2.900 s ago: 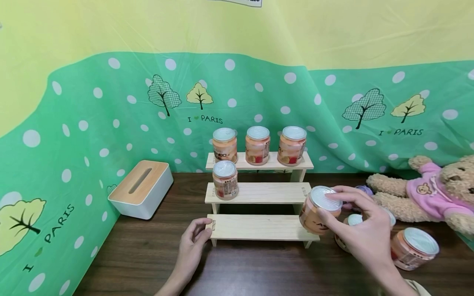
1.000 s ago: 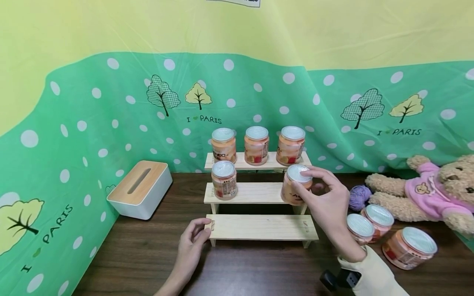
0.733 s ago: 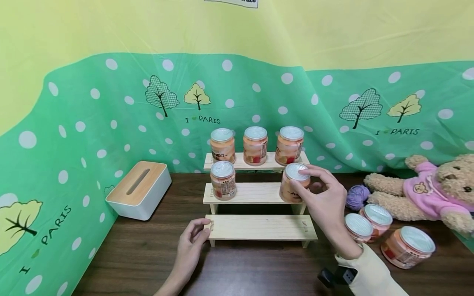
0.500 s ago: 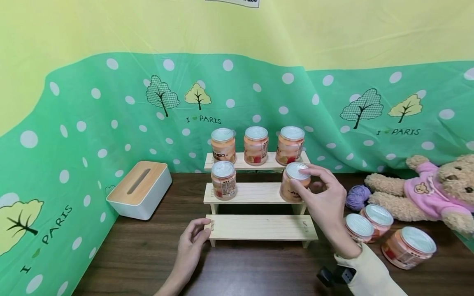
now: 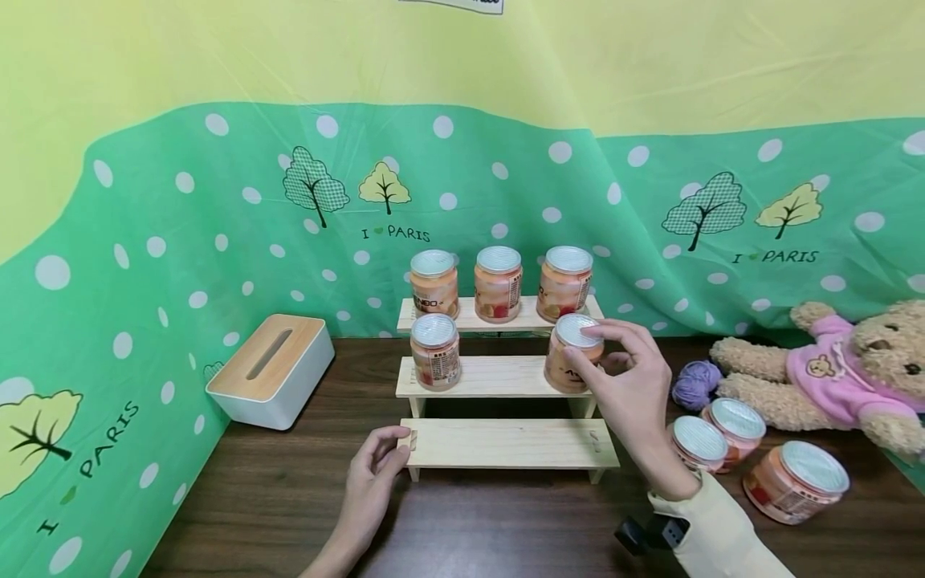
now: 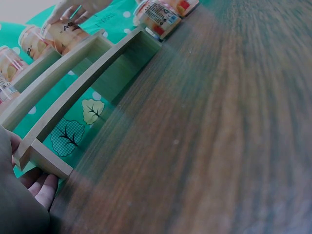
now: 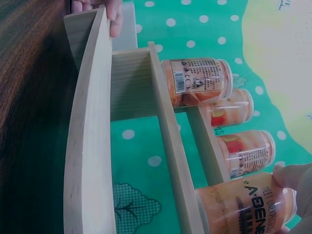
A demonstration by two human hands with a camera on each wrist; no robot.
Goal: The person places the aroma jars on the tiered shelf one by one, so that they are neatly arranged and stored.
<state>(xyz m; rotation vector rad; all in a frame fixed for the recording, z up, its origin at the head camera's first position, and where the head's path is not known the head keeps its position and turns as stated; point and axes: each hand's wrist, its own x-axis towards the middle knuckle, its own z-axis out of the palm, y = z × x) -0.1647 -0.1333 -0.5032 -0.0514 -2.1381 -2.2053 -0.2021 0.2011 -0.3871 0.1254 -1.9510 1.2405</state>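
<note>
A three-step wooden display rack [image 5: 506, 443] stands on the dark table. My left hand [image 5: 372, 474] grips the left end of its lowest step; in the left wrist view, fingers [image 6: 45, 187] are curled below the board. With thumb and fingers my right hand [image 5: 636, 385] pinches an orange-labelled jar [image 5: 564, 371] near its silvery lid, upright at the right end of the middle step. Another such jar [image 5: 436, 361] sits at that step's left end. On the top step are a left jar [image 5: 433, 293], a middle jar [image 5: 498, 293] and a right jar [image 5: 564, 293].
Right of the rack stand three more jars, the nearest jar [image 5: 795, 486] at the front. Behind them lie a purple yarn ball [image 5: 696, 385] and a teddy bear [image 5: 831, 361]. A tissue box [image 5: 270, 369] sits at the left, and a green patterned cloth [image 5: 303, 265] hangs behind.
My right hand has carried the jar left and back from beside the rack onto the middle step, shifting it slightly back in the last second. My left hand has stayed on the rack.
</note>
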